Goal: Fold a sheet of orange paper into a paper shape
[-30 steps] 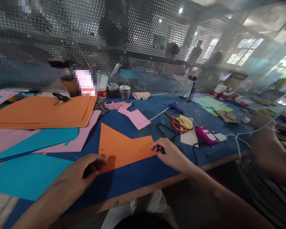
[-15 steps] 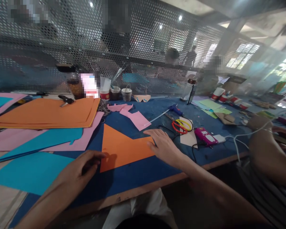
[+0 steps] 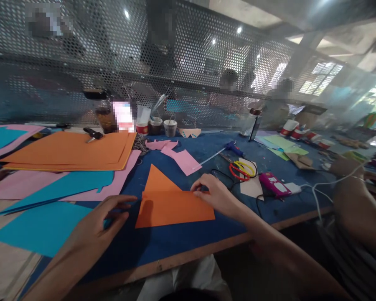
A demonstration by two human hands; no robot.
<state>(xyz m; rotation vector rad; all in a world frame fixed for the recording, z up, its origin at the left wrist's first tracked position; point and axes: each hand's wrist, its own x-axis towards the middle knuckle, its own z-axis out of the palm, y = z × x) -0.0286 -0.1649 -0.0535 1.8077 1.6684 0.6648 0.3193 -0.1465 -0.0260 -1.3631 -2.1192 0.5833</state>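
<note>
A folded sheet of orange paper [image 3: 174, 209] lies before me on the blue tabletop. Its front part forms a long band, and a triangular part points away behind it. My right hand [image 3: 211, 192] pinches the paper's far right edge between thumb and fingers. My left hand [image 3: 114, 217] is just left of the paper, thumb and fingers apart, holding nothing. Near that hand are blue paper sheets [image 3: 50, 225]. Beyond the orange paper is a cut piece of pink paper [image 3: 186, 162].
Orange sheets [image 3: 69, 150] are stacked at left with keys [image 3: 93, 134] on top. Scissors [image 3: 240, 170], a blue glue gun [image 3: 233, 147], a purple pack [image 3: 274, 184] with cables, and paper cups [image 3: 170, 127] stand around. A co-worker's arm [image 3: 352, 184] is at right.
The orange paper has gone from lying flat and spread to having a fold along its far edge. My right hand's fingers have curled from flat to a pinch. The view has shifted slightly.
</note>
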